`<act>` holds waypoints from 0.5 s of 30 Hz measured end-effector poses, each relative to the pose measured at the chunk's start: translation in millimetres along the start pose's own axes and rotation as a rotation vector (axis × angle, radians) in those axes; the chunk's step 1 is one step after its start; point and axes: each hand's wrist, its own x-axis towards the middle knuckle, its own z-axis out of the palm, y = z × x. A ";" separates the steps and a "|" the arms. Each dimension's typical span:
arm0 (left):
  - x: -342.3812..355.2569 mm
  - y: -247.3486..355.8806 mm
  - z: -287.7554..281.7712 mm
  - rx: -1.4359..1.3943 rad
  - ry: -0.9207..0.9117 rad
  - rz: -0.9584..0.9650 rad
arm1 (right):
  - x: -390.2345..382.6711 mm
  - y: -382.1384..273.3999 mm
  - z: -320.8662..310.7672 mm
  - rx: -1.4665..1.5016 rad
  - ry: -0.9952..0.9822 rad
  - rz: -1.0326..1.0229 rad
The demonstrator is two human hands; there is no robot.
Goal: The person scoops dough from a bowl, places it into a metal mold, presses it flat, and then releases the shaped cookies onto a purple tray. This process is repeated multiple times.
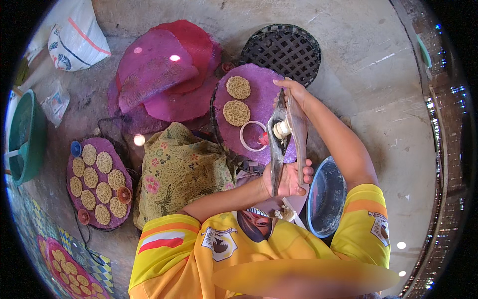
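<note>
Both my hands hold a long two-part wooden press (298, 130) with a pale round plug and dough-like bits at its middle. My right hand (295, 92) is closed around its far end. At the near end, my left hand (286, 180) is closed round the handles, palm up, with some fingers hidden behind the wood. Beneath the press lies a round purple mat (254, 79). Two coiled noodle rounds, one farther (238, 87) and one nearer (236, 113), rest on the mat. A pale pink ring (243, 141) lies beside them, partly behind the press.
A blue basin (326, 199) stands to the right of my left hand. At left, a tray of noodle rounds (90, 177) sits near a green tub (31, 144). Stacked purple and red mats (157, 65) and a black woven basket (284, 50) lie farther off.
</note>
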 end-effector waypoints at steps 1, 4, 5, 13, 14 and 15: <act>-0.4 -1.4 0.4 -0.011 -0.001 0.006 | -1.3 1.1 3.3 -0.041 0.014 0.010; -5.4 -6.6 1.3 0.007 0.010 0.033 | -5.3 4.8 12.7 -0.044 -0.003 0.075; -7.9 -7.6 1.7 0.022 0.017 0.044 | -6.2 5.4 15.6 -0.025 -0.019 0.103; -17.8 21.1 3.1 0.171 0.237 0.093 | 11.2 -12.1 30.9 0.026 -0.037 0.007; -15.2 27.0 0.6 0.169 0.212 0.075 | 14.8 -14.3 29.4 0.038 -0.008 -0.007; -12.5 31.2 -2.6 0.161 0.180 0.053 | 17.7 -15.4 26.7 0.040 0.017 -0.023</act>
